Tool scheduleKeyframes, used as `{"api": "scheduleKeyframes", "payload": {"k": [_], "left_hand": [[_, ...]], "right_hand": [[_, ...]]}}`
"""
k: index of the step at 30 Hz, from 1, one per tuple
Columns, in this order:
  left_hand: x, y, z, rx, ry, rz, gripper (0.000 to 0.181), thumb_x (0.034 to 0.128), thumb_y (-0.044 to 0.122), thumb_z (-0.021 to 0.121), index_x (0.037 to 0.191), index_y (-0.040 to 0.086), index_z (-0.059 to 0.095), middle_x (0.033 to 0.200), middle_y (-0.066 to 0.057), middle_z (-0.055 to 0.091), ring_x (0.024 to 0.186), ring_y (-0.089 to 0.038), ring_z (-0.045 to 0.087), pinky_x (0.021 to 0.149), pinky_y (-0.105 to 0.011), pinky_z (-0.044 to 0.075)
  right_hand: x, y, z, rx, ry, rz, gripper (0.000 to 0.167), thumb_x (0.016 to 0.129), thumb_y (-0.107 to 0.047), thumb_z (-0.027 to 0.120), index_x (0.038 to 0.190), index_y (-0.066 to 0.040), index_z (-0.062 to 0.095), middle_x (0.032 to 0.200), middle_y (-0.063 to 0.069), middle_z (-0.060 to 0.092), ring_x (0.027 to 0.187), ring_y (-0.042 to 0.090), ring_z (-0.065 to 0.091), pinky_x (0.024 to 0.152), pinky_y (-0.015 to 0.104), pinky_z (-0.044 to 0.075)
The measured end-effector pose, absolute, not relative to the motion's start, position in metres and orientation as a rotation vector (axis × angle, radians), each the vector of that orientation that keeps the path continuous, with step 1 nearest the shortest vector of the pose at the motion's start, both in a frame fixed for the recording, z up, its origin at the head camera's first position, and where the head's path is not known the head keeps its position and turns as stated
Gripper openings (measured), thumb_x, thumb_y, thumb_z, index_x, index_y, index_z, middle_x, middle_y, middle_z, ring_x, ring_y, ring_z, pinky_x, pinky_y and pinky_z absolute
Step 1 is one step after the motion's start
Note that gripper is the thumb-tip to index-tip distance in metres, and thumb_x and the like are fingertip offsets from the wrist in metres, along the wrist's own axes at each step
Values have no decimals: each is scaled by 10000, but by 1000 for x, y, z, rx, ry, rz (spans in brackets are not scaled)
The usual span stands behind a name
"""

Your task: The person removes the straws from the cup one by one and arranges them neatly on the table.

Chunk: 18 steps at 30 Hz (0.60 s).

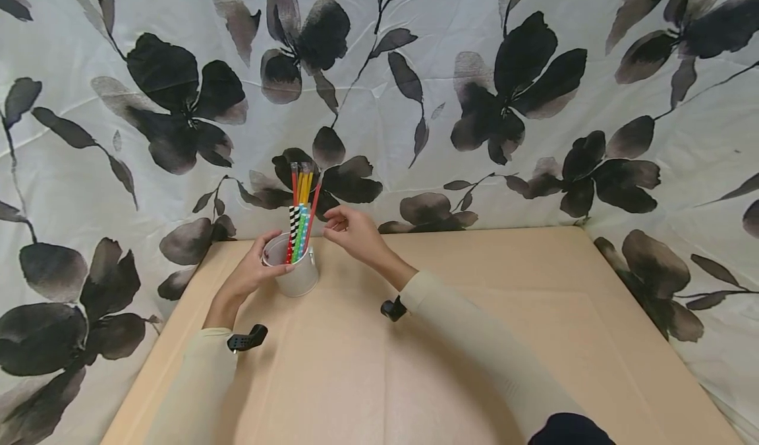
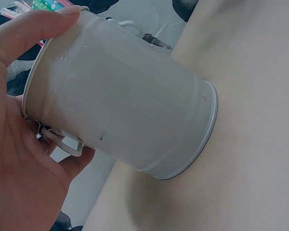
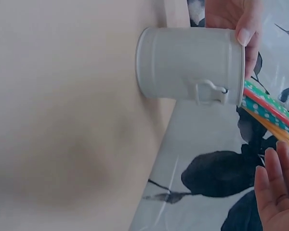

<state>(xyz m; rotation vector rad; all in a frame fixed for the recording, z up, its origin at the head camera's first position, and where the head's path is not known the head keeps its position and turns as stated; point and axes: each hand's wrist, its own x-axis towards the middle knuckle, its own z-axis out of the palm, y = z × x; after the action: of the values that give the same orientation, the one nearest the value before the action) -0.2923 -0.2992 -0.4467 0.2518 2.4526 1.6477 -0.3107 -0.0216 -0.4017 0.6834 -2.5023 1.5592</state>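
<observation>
A small white metal pail (image 1: 299,280) with wire side handles stands at the far left part of the table, tilted slightly in view. My left hand (image 1: 252,272) grips its rim, thumb over the near edge and fingers behind, as the left wrist view shows on the pail (image 2: 125,91). Several slim pencils (image 1: 302,211) stick up from it: red, yellow, black-and-white striped, and dotted green and blue. Just right of their upper ends is my right hand (image 1: 358,237), its fingers loosely bent and holding nothing. In the right wrist view those fingers (image 3: 279,185) lie apart from the pencils.
The pail rests on a light tan table (image 1: 474,339), close to its back edge. Behind and around the table hangs a white cloth (image 1: 415,10) printed with dark flowers. A dark rounded object (image 1: 570,430) shows at the bottom right.
</observation>
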Motion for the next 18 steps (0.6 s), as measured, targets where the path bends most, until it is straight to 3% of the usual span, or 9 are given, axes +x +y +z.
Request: {"api": "scheduleKeyframes", "payload": {"k": [8,18], "left_hand": [[-292,-302,-448,255,2447,1646,986,863,169,789,1608,108,147,1582,-227,262,1437,-427,285,1175,-631,239],[-289,-304,-448,274,2476,1615,974,862,209,794,1598,103,165,1559,-226,291,1417,-428,315,1154,-635,280]], "right_hand": [[-314,-51,-405,576,-2503,1674,331,921,-243,770,1168,-49,665,1015,17,704,886,103,659,776,185,550],[-310,-70,-405,505,-2541,1574,237,928,-240,760,1074,-71,679,988,18,716,872,94,658,777,186,542]]}}
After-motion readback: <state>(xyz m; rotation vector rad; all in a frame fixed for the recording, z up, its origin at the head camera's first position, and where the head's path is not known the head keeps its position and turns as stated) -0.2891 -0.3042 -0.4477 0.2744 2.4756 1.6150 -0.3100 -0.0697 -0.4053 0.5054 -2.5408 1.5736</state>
